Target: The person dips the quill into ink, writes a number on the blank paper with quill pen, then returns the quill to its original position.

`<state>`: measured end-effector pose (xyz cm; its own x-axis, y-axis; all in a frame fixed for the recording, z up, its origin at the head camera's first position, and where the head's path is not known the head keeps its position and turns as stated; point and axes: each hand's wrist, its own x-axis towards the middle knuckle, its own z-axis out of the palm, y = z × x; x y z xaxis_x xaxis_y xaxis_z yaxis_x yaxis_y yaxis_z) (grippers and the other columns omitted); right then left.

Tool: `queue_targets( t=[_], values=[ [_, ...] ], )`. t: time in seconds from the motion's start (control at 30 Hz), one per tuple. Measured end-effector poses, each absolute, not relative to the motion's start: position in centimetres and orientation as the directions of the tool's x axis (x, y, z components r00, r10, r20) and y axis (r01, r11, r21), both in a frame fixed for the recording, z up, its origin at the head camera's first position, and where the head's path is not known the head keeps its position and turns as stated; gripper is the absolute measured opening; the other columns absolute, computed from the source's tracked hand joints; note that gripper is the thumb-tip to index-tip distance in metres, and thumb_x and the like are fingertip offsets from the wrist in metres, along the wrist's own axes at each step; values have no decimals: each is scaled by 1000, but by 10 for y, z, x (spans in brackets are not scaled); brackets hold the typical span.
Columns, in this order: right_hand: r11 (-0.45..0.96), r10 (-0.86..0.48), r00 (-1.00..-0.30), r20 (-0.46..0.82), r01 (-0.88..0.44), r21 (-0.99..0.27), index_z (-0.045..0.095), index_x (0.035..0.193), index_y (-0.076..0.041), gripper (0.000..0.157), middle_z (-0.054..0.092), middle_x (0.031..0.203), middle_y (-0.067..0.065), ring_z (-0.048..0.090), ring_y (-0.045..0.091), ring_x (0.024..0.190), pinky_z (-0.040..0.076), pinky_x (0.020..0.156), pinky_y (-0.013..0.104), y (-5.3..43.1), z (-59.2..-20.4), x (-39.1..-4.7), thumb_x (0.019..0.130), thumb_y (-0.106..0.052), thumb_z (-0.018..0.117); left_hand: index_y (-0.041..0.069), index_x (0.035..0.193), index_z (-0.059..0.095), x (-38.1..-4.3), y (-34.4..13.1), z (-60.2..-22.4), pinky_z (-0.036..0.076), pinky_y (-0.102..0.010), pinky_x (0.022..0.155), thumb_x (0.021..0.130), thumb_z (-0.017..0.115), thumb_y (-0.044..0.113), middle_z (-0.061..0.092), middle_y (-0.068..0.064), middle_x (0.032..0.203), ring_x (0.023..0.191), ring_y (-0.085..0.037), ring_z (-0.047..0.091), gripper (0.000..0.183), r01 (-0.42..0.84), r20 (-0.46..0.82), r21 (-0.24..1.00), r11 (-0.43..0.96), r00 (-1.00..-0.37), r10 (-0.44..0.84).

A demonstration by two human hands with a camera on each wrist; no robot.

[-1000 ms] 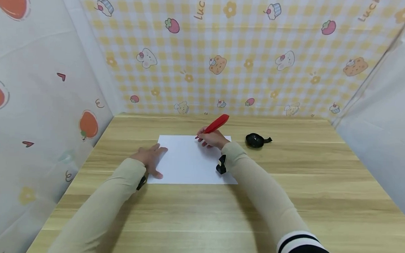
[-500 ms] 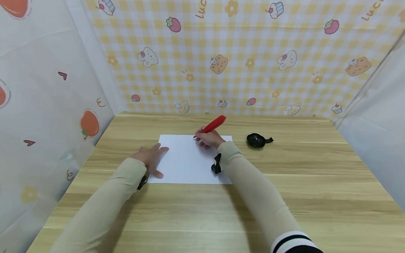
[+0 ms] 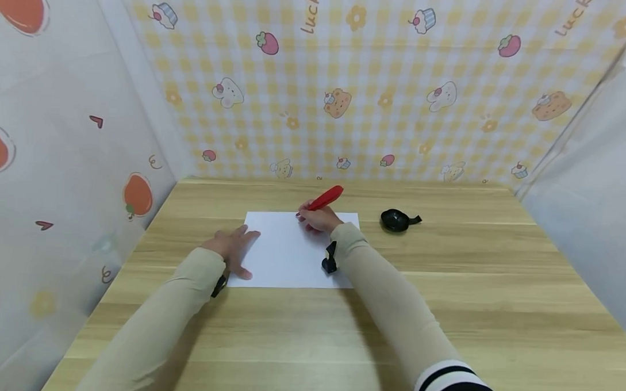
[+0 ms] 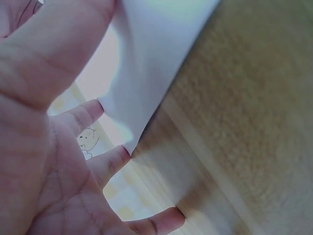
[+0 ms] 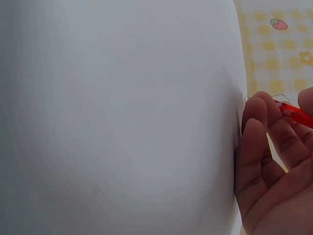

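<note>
Our left hand (image 3: pixel 232 245) lies spread flat, pinning the thin, floppy paper sheet (image 3: pixel 290 258); our right hand (image 3: pixel 317 219) pinches the light red pen (image 3: pixel 325 198) low.

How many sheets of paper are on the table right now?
1. The white sheet lies flat mid-table, the left hand resting on its left edge, the right hand holding a red pen at its far edge. Any sheets beneath it would be hidden.
</note>
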<state>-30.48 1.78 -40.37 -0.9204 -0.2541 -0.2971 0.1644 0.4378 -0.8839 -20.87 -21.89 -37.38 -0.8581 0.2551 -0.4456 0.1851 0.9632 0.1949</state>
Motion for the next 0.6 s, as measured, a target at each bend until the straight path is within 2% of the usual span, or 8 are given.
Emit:
queue_targets(
  t=[0.23, 0.53, 0.6],
  values=[
    [447, -240, -928, -283, 153, -881, 61, 108, -14, 16, 68, 100, 4, 59, 18, 70, 48, 59, 28, 17, -402, -309, 99, -26, 55, 17, 154, 24, -211, -218, -373, 41, -71, 82, 72, 85, 43, 8, -22, 159, 126, -66, 23, 105, 205, -413, 182, 962, -872, 264],
    [508, -249, -922, -296, 136, -850, 61, 107, -14, 16, 67, 98, 3, 58, 16, 65, 48, 56, 26, 13, -405, -308, 99, -25, 54, 17, 156, 18, -212, -218, -374, 36, -73, 88, 71, 84, 44, 3, -23, 159, 129, -65, 18, 110, 187, -470, 164, 969, -849, 243],
    [511, -245, -925, -289, 130, -850, 61, 107, -13, 16, 67, 97, 3, 57, 16, 64, 47, 55, 26, 11, -405, -305, 99, -25, 53, 18, 155, 20, -211, -218, -375, 38, -70, 89, 70, 85, 44, 5, -23, 159, 130, -61, 20, 110, 190, -460, 158, 969, -854, 242]
  ],
)
